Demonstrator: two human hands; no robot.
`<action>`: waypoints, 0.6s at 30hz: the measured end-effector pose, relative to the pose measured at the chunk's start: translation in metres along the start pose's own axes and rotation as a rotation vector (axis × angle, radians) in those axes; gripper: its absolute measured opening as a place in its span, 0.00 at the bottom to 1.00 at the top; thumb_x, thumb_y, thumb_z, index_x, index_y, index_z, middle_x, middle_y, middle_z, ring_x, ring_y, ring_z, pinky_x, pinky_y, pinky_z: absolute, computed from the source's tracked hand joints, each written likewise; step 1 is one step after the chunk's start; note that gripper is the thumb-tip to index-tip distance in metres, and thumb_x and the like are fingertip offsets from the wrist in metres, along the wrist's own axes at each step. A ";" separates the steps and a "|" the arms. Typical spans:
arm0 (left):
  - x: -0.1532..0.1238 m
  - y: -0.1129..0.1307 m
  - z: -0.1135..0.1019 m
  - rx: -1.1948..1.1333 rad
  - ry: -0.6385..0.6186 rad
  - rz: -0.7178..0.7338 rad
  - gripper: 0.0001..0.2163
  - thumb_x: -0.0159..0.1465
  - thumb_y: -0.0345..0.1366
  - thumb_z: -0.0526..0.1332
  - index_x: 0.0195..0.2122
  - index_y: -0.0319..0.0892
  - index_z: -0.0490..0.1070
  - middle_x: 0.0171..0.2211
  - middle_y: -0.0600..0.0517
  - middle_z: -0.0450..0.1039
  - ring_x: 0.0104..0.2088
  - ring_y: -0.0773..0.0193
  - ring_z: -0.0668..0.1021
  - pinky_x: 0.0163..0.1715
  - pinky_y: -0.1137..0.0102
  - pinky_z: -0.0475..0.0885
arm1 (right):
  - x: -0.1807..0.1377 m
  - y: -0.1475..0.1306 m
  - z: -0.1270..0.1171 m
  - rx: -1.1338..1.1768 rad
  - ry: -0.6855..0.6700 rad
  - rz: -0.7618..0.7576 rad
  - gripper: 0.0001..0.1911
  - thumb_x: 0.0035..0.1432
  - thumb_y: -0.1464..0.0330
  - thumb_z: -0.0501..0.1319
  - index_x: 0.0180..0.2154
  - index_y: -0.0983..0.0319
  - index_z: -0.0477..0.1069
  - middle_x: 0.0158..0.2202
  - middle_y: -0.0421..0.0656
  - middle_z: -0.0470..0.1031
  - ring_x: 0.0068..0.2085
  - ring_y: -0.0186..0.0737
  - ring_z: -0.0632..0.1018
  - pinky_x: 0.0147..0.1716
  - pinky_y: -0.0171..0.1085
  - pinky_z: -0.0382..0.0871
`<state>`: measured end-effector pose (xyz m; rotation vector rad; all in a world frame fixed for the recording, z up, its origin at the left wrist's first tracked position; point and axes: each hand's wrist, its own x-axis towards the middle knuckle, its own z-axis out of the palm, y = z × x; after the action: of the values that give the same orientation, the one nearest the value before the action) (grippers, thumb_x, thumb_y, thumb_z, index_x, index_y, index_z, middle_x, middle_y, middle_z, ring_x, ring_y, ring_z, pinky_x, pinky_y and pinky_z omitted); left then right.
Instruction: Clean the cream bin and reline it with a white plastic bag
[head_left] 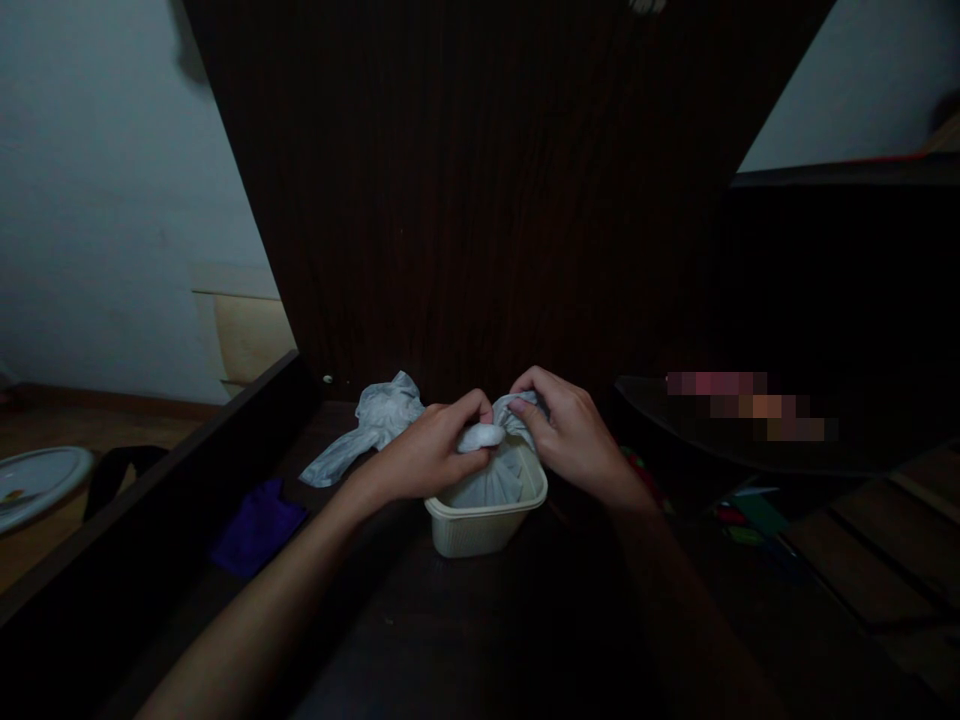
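Note:
A cream ribbed plastic tub (484, 530) stands upright on the dark wooden surface. Bunched inside it is a whitish, thin, crumpled piece that looks like a plastic bag (491, 484); its upper part rises over the far rim. My left hand (450, 445) pinches a rolled end of this bag between thumb and fingers, above the tub's left side. At the far right rim, my right hand (566, 430) grips a gathered fold of it. Another whitish crumpled bag (386, 410) lies behind my left wrist, partly hidden by it.
A dark upright panel (487, 200) rises behind the tub. Purple cloth (259, 527) lies to the left, inside a raised wooden edge (172, 480). Farther left is a white round dish (41, 485). Small colored items (750, 520) lie in shadow at the right.

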<state>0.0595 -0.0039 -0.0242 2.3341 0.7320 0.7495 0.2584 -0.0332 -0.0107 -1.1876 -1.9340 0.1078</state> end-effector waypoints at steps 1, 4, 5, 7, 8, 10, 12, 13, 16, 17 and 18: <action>0.000 0.000 0.000 -0.012 -0.010 0.004 0.08 0.62 0.30 0.60 0.41 0.44 0.64 0.28 0.60 0.68 0.26 0.68 0.71 0.29 0.74 0.62 | 0.000 0.000 0.000 0.000 0.005 0.002 0.06 0.63 0.73 0.57 0.33 0.59 0.67 0.31 0.40 0.73 0.32 0.39 0.73 0.32 0.36 0.62; -0.001 0.002 -0.001 -0.047 -0.031 0.014 0.07 0.65 0.32 0.61 0.42 0.44 0.65 0.30 0.59 0.69 0.28 0.68 0.71 0.29 0.74 0.63 | 0.000 0.000 0.001 0.009 0.023 0.002 0.05 0.64 0.72 0.57 0.33 0.59 0.67 0.31 0.40 0.73 0.33 0.39 0.73 0.33 0.36 0.62; -0.001 0.002 -0.001 -0.061 -0.035 0.018 0.07 0.66 0.34 0.61 0.43 0.44 0.65 0.30 0.58 0.69 0.29 0.67 0.72 0.30 0.74 0.63 | 0.000 0.000 0.001 0.017 0.033 0.002 0.05 0.64 0.72 0.57 0.34 0.59 0.67 0.31 0.40 0.73 0.33 0.39 0.73 0.33 0.36 0.62; -0.001 0.001 -0.001 -0.101 -0.033 0.020 0.08 0.67 0.39 0.62 0.44 0.44 0.65 0.32 0.57 0.70 0.31 0.67 0.73 0.31 0.74 0.65 | 0.001 0.000 0.001 0.046 0.054 0.008 0.04 0.63 0.71 0.57 0.34 0.59 0.67 0.31 0.40 0.73 0.33 0.39 0.73 0.33 0.36 0.62; -0.001 0.001 -0.001 -0.122 -0.030 0.015 0.10 0.67 0.41 0.62 0.44 0.44 0.66 0.33 0.57 0.71 0.32 0.66 0.74 0.31 0.74 0.66 | 0.001 0.000 0.001 0.069 0.062 0.018 0.04 0.63 0.71 0.58 0.34 0.59 0.67 0.31 0.40 0.73 0.33 0.39 0.73 0.34 0.36 0.63; -0.001 0.000 -0.001 -0.150 -0.024 -0.004 0.13 0.67 0.47 0.62 0.44 0.43 0.67 0.34 0.56 0.72 0.33 0.65 0.74 0.31 0.73 0.67 | 0.001 0.001 0.001 0.131 0.062 0.048 0.03 0.63 0.70 0.58 0.34 0.59 0.68 0.32 0.39 0.73 0.33 0.38 0.73 0.33 0.36 0.63; -0.001 0.000 -0.001 -0.146 -0.019 -0.012 0.14 0.68 0.49 0.60 0.42 0.43 0.68 0.33 0.56 0.72 0.32 0.66 0.73 0.31 0.73 0.67 | 0.000 0.002 0.002 0.200 0.046 0.078 0.03 0.63 0.68 0.59 0.35 0.60 0.68 0.32 0.39 0.73 0.34 0.38 0.73 0.34 0.36 0.64; 0.000 0.000 -0.002 -0.137 -0.017 -0.009 0.14 0.69 0.49 0.59 0.41 0.42 0.69 0.32 0.56 0.71 0.32 0.67 0.73 0.31 0.73 0.66 | 0.000 0.002 0.002 0.230 0.040 0.088 0.03 0.63 0.67 0.59 0.36 0.60 0.69 0.32 0.39 0.73 0.34 0.37 0.73 0.34 0.36 0.64; 0.000 0.000 -0.002 -0.107 -0.022 0.003 0.13 0.70 0.47 0.58 0.38 0.42 0.70 0.29 0.57 0.69 0.29 0.68 0.71 0.30 0.74 0.65 | 0.000 0.000 0.002 0.301 0.041 0.105 0.04 0.63 0.66 0.60 0.36 0.60 0.70 0.33 0.39 0.74 0.34 0.37 0.74 0.34 0.36 0.65; 0.000 0.000 -0.002 -0.097 -0.029 0.002 0.13 0.70 0.47 0.58 0.38 0.41 0.70 0.28 0.57 0.69 0.29 0.68 0.71 0.30 0.74 0.65 | 0.000 -0.001 0.002 0.322 0.048 0.110 0.04 0.63 0.66 0.61 0.37 0.60 0.71 0.33 0.39 0.74 0.34 0.37 0.74 0.34 0.36 0.65; 0.001 -0.001 -0.002 -0.084 -0.038 -0.001 0.12 0.69 0.46 0.59 0.39 0.41 0.70 0.29 0.57 0.70 0.29 0.68 0.71 0.30 0.74 0.65 | 0.000 -0.002 0.001 0.342 0.058 0.115 0.05 0.63 0.66 0.61 0.36 0.60 0.71 0.33 0.39 0.75 0.34 0.37 0.74 0.34 0.36 0.65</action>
<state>0.0583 -0.0023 -0.0233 2.2659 0.6717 0.7198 0.2562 -0.0341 -0.0109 -1.0569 -1.7120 0.4423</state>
